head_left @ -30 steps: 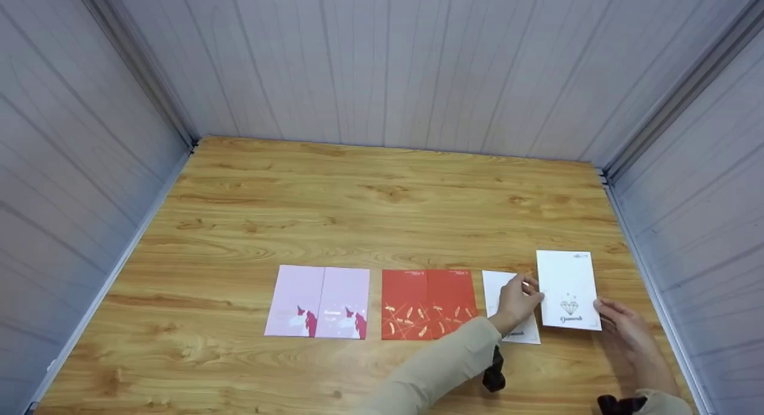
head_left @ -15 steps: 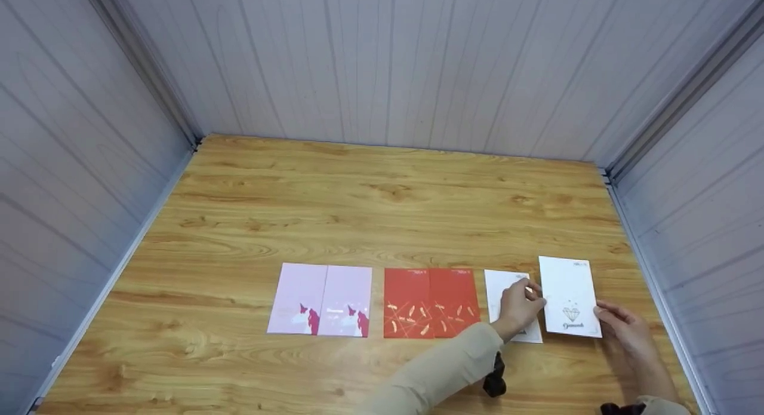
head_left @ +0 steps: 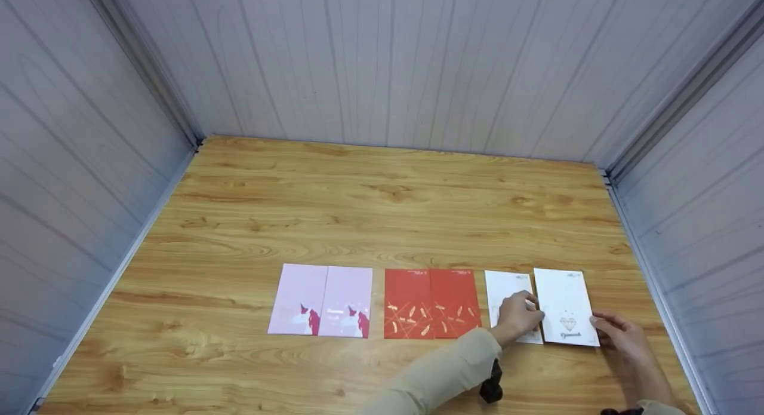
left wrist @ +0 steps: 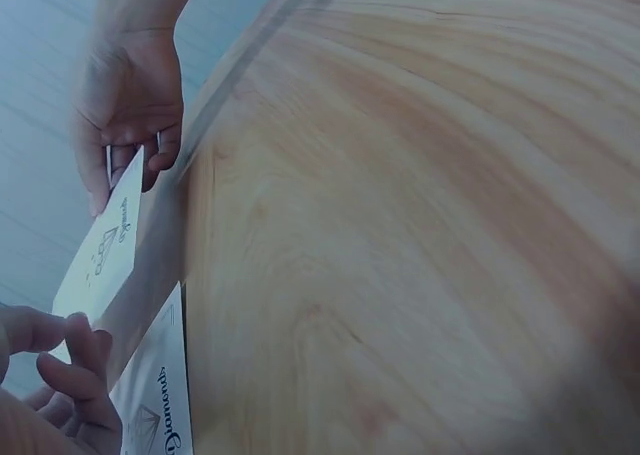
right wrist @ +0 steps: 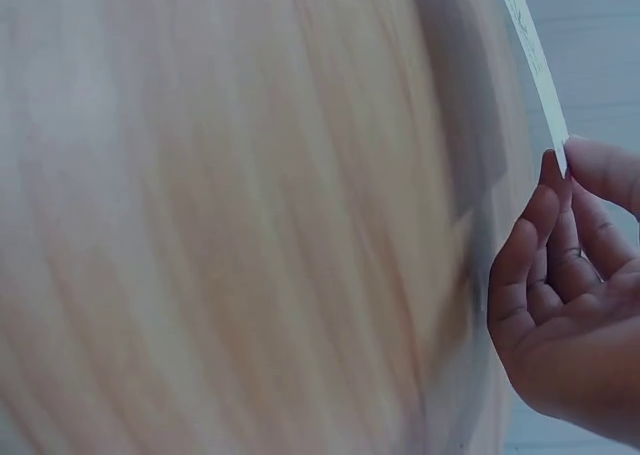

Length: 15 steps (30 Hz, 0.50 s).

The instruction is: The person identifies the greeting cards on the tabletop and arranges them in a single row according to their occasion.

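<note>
Between my two hands is a white card printed with a diamond drawing and lettering. My left hand pinches its left edge between thumb and fingers, and my right hand pinches the right edge. In the left wrist view the held card is tilted and raised above the table. A matching white card lies flat just to its left, partly hidden under my left hand. The right wrist view shows the held card almost edge-on at the fingertips.
Two red cards with gold feather prints lie side by side, left of the white ones. Farther left are two pink cards with unicorn prints. Pale panel walls enclose the wooden table at the back and sides.
The held white card has moved toward me and slightly left, its near edge now about level with that of the flat white card. Both hands have moved along with it.
</note>
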Motion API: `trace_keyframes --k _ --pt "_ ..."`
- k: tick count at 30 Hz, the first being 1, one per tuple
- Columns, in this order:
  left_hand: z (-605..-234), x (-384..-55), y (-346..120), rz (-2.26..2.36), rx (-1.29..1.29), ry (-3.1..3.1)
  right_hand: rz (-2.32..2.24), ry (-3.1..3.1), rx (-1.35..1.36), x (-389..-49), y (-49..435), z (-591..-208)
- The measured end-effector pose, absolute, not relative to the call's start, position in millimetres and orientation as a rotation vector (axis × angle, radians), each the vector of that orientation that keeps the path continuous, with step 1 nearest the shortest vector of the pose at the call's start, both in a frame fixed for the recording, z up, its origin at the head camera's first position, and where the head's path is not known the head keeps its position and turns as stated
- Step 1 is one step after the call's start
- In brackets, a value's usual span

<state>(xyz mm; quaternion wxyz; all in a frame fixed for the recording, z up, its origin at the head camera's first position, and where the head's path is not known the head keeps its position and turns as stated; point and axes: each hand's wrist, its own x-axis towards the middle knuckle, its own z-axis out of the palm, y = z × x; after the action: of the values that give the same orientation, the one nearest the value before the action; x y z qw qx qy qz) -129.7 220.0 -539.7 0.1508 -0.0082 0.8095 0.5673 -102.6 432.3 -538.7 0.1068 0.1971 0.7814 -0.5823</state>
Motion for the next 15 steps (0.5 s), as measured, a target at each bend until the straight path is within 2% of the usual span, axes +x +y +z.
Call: trace_keyframes --k 15 --pt "-538.6 -127.9 220.9 1.503 -0.015 2.295 -1.598 2.332 0.612 -105.6 434.3 -544.2"
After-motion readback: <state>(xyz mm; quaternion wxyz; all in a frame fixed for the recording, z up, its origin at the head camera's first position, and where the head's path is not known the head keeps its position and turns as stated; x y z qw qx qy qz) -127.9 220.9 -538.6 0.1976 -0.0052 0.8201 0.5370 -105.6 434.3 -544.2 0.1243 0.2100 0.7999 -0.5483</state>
